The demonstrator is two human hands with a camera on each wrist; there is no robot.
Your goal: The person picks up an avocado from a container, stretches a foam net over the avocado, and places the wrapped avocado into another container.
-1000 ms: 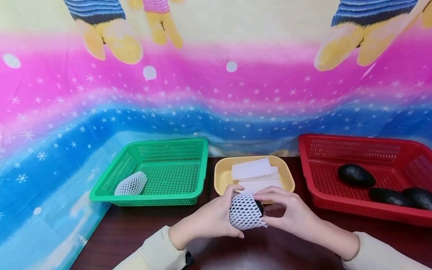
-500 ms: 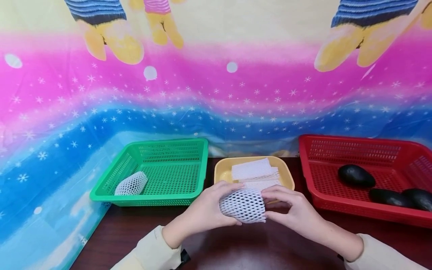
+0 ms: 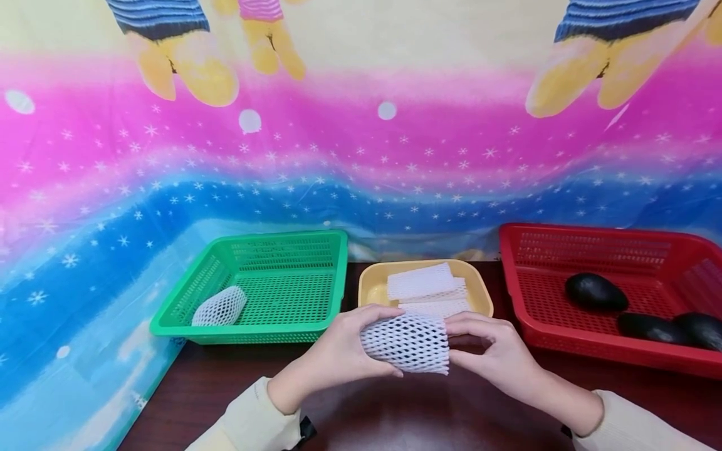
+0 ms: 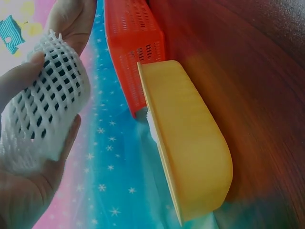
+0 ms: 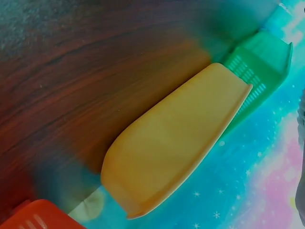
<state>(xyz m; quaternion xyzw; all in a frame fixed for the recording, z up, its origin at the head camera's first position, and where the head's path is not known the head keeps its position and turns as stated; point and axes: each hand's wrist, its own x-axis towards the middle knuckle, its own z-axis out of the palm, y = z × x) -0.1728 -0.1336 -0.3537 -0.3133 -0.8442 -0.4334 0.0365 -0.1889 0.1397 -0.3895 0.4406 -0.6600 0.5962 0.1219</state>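
In the head view, my left hand (image 3: 337,348) grips a white foam net sleeve (image 3: 405,343) from its left end, thumb below and fingers above. Dark avocado skin shows through the holes of the mesh, so the fruit inside is mostly covered. At the sleeve's right edge, the fingertips and thumb of my right hand (image 3: 497,352) pinch the net's rim. The left wrist view shows the stretched sleeve (image 4: 47,100) close up between both hands. Both hands are held above the table in front of the yellow tray (image 3: 369,300).
More flat foam nets (image 3: 420,283) lie in the yellow tray. To the left, a green basket (image 3: 333,326) holds one netted avocado (image 3: 220,307). A red basket (image 3: 541,338) on the right holds several bare dark avocados (image 3: 595,292). A printed curtain (image 3: 361,156) hangs behind.
The net has come further over the avocado's right end, hiding the dark patch seen earlier. The held avocado has shifted slightly left and turned sideways; the right hand has moved slightly right.
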